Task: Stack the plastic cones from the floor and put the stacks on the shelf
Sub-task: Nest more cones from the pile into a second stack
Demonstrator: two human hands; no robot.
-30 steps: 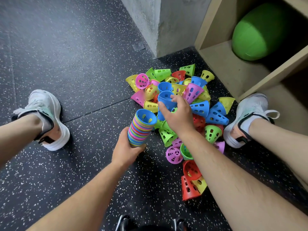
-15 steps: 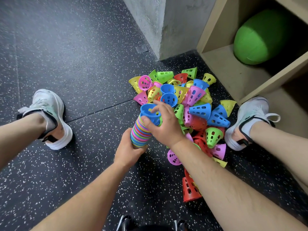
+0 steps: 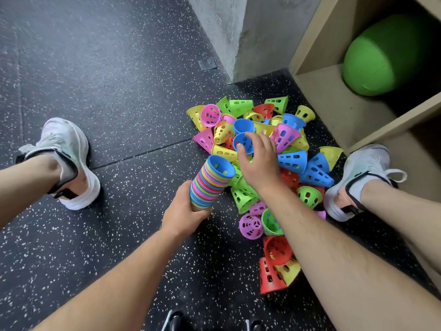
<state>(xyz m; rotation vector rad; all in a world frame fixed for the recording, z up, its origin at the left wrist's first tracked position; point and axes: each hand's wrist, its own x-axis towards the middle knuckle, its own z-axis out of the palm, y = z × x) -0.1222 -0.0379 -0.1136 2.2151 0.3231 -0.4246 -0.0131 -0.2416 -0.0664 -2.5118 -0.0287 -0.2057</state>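
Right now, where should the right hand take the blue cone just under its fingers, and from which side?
Take the blue cone by its wide rim, coming from above. Its open mouth faces up at the camera and neighbouring cones crowd its walls, so the rim is likely the only free part to pinch.
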